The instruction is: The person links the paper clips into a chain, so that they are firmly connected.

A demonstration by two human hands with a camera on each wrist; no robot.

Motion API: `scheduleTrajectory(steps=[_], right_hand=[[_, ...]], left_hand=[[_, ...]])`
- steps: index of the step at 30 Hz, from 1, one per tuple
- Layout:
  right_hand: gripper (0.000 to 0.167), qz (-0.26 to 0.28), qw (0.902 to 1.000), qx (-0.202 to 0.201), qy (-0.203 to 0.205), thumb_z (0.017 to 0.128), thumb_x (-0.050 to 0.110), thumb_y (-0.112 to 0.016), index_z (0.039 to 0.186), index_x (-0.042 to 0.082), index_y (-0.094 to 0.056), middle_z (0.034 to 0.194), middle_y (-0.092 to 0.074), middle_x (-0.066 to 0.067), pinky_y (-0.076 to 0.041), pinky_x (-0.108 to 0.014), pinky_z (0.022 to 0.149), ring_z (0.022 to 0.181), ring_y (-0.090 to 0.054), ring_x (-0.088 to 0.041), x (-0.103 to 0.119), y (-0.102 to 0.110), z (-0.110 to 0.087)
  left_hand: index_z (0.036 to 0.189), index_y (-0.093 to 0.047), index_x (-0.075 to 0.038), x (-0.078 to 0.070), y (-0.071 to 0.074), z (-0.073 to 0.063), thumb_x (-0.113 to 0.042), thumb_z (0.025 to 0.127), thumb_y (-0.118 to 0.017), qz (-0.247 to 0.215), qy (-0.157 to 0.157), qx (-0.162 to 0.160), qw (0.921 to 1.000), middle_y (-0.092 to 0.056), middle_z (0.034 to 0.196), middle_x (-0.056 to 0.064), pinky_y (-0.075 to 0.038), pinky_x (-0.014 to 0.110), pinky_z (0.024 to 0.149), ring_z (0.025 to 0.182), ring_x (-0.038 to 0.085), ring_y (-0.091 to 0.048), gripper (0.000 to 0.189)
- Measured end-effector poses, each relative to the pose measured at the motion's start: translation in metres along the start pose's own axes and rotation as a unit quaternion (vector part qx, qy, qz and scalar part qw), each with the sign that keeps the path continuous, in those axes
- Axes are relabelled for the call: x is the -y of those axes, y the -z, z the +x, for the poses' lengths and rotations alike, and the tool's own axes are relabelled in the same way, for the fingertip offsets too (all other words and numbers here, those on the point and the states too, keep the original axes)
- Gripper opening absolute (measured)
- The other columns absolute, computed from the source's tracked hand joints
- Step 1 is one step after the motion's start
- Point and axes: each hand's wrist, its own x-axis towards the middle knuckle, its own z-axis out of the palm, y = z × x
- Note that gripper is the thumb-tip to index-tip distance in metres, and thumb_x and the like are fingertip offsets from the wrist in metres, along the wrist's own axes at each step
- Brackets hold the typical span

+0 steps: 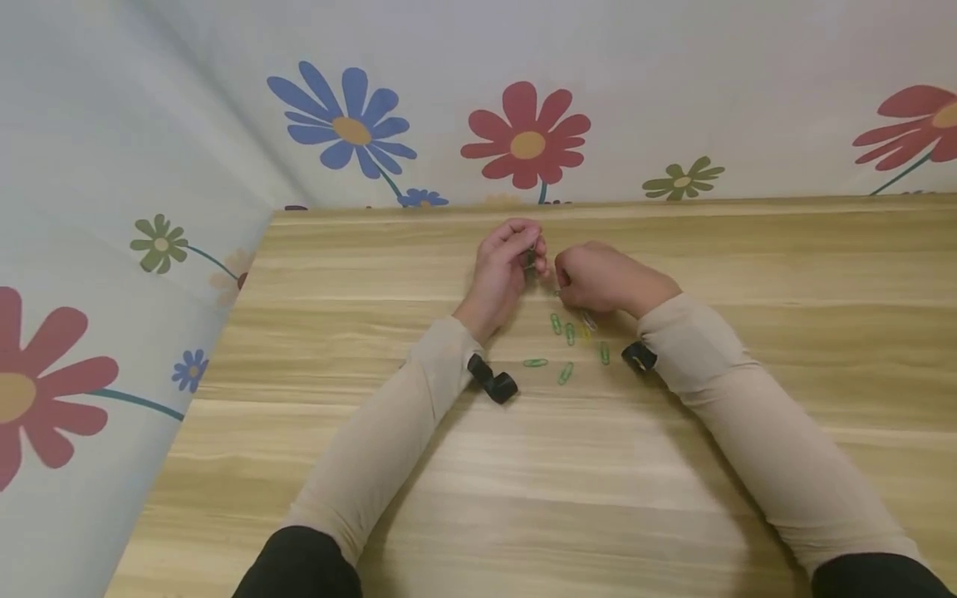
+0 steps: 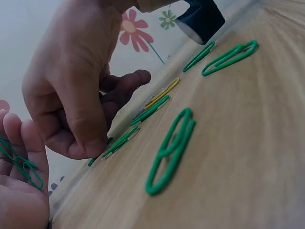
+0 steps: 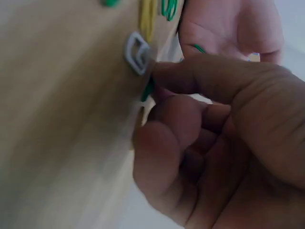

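My left hand [image 1: 499, 272] is raised just over the table, thumb and fingers curled round green paper clips [image 2: 21, 164] that lie against the palm and fingers. To its right, my right hand [image 1: 607, 278] is low at the tabletop. Its thumb and forefinger pinch a green paper clip [image 3: 148, 89], mostly covered by the fingertips. Close by that hand lie a yellow paper clip [image 2: 163, 92] and a silver-grey one [image 3: 137, 53]. Several more green paper clips, such as this near green clip [image 2: 170, 151], are scattered flat between the forearms.
The wooden table [image 1: 583, 482] runs back to a flower-printed cloth [image 1: 613, 50], which also hangs along the left side. Black wrist bands with a black strap end [image 1: 503, 388] and a black piece [image 1: 639, 357] sit on beige sleeves near the loose clips.
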Motion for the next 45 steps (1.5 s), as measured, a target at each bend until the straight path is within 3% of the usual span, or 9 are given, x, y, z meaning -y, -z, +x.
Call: scheduleTrajectory(steps=[7,12,21,26,28,33,37,41,45], right_hand=[[0.004,-0.098,0.9946,-0.005,-0.033,0.083,0.001,-0.064,0.085,-0.002,-0.064,0.079,-0.059,-0.012,-0.052,-0.045,0.075,0.075,-0.054,-0.029,0.008,0.003,0.000],[0.005,-0.095,0.9936,0.006,-0.061,0.082,0.003,-0.066,0.083,0.001,-0.063,0.080,-0.060,-0.012,-0.051,-0.045,0.075,0.077,-0.054,-0.030,0.005,0.005,-0.001],[0.009,-0.110,0.9927,-0.006,-0.051,0.090,-0.001,-0.056,0.090,-0.002,-0.065,0.082,-0.061,-0.013,-0.055,-0.046,0.074,0.077,-0.057,-0.029,0.008,0.005,0.000],[0.004,0.025,0.9979,-0.033,-0.050,0.086,0.004,-0.057,0.083,0.002,-0.059,0.074,-0.057,-0.011,-0.047,-0.037,0.060,0.066,-0.053,-0.025,-0.009,0.010,0.002],[0.003,0.120,0.9893,-0.062,-0.057,0.086,0.005,-0.057,0.084,0.003,-0.058,0.070,-0.057,-0.010,-0.045,-0.031,0.054,0.059,-0.058,-0.024,-0.016,0.012,0.003],[0.004,0.326,0.9328,-0.140,-0.066,0.088,0.003,-0.057,0.089,0.001,-0.060,0.070,-0.062,-0.013,-0.052,-0.028,0.052,0.057,-0.067,-0.026,-0.022,0.014,-0.001],[0.009,0.402,0.8991,-0.169,-0.035,0.093,0.003,-0.058,0.095,-0.003,-0.063,0.078,-0.064,-0.018,-0.058,-0.031,0.059,0.060,-0.067,-0.024,-0.024,0.015,-0.003],[0.010,0.409,0.8953,-0.174,-0.027,0.094,0.004,-0.060,0.096,-0.003,-0.066,0.085,-0.065,-0.022,-0.060,-0.032,0.063,0.064,-0.067,-0.023,-0.022,0.016,-0.002],[0.009,0.377,0.9097,-0.174,-0.023,0.094,0.005,-0.061,0.095,-0.002,-0.067,0.088,-0.066,-0.019,-0.058,-0.030,0.063,0.066,-0.066,-0.024,-0.019,0.017,-0.002]], left_hand=[[0.095,-0.063,-0.007,0.000,-0.003,0.001,-0.002,0.102,-0.052,-0.001,0.017,-0.007,0.9998,-0.059,0.077,0.006,-0.051,0.026,0.057,0.059,0.015,-0.054,0.014],[0.096,-0.063,-0.006,0.000,-0.005,0.002,-0.003,0.102,-0.052,0.003,0.021,0.000,0.9998,-0.059,0.077,0.006,-0.051,0.026,0.058,0.060,0.014,-0.054,0.013],[0.102,-0.059,0.000,-0.003,0.000,-0.001,-0.003,0.102,-0.052,0.011,0.014,0.000,0.9998,-0.060,0.077,0.005,-0.051,0.026,0.058,0.059,0.013,-0.054,0.008],[0.098,-0.065,-0.006,-0.002,-0.002,-0.001,-0.002,0.103,-0.053,0.029,0.003,0.011,0.9995,-0.062,0.079,0.005,-0.051,0.023,0.059,0.064,0.014,-0.055,0.014],[0.098,-0.067,-0.006,0.000,-0.002,-0.001,-0.001,0.103,-0.054,0.037,0.001,0.012,0.9993,-0.063,0.079,0.006,-0.051,0.023,0.059,0.064,0.014,-0.056,0.016],[0.108,-0.068,0.004,0.004,0.000,-0.002,-0.002,0.105,-0.051,0.065,0.017,0.018,0.9976,-0.064,0.080,0.009,-0.055,0.024,0.061,0.063,0.014,-0.059,0.018],[0.125,-0.059,0.012,0.004,0.000,-0.002,-0.003,0.106,-0.048,0.083,0.030,0.033,0.9956,-0.063,0.080,0.009,-0.056,0.026,0.063,0.064,0.014,-0.060,0.027],[0.133,-0.054,0.010,0.002,-0.002,-0.001,-0.002,0.106,-0.048,0.082,0.025,0.041,0.9955,-0.062,0.078,0.009,-0.057,0.026,0.062,0.060,0.013,-0.060,0.030],[0.133,-0.054,0.007,0.000,-0.003,-0.002,-0.002,0.105,-0.049,0.085,0.028,0.042,0.9951,-0.062,0.075,0.009,-0.056,0.026,0.059,0.056,0.013,-0.059,0.029]])
